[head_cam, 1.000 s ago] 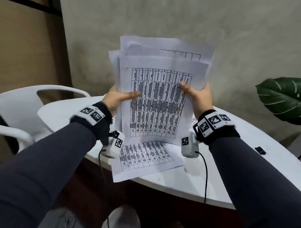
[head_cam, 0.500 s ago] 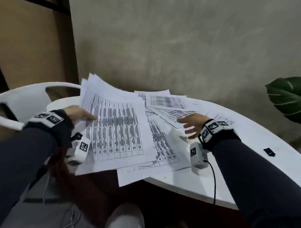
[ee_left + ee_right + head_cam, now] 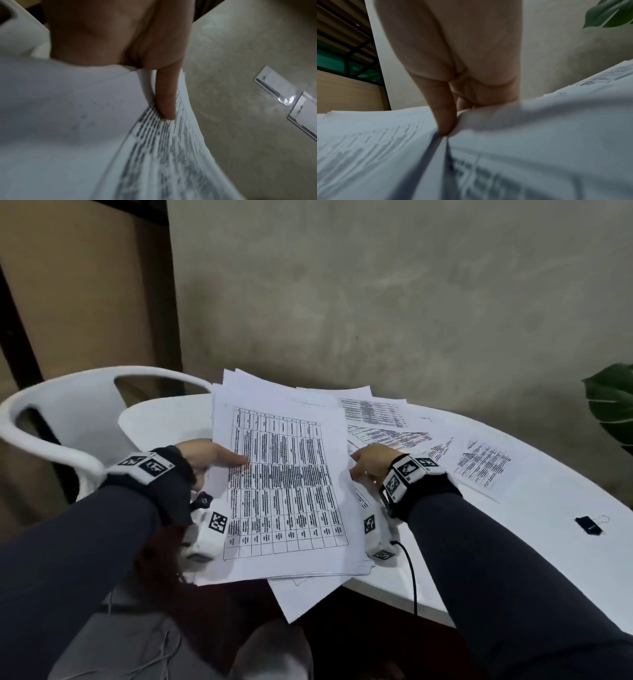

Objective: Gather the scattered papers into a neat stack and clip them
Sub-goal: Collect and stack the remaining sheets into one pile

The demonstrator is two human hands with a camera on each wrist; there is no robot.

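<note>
A stack of printed papers (image 3: 284,484) lies nearly flat over the near edge of the white round table (image 3: 513,546). My left hand (image 3: 209,457) grips its left edge, thumb on the top sheet. In the left wrist view the thumb (image 3: 166,97) presses on the printed stack (image 3: 163,155). My right hand (image 3: 371,463) pinches the right edge; the right wrist view has its thumb (image 3: 444,119) on the sheets (image 3: 368,142). One sheet (image 3: 301,594) juts out below the stack. Loose sheets (image 3: 483,463) lie further right. A black binder clip (image 3: 588,525) sits at the far right.
More printed sheets (image 3: 376,412) lie behind the stack near the wall. A white plastic chair (image 3: 68,412) stands close at the left. A green plant leaf (image 3: 613,398) reaches in at the right edge. A grey wall runs behind the table.
The stack stood upright between both hands, then my left hand laid it flat at the left. It has since shifted right, and my right hand has taken its right edge again.
</note>
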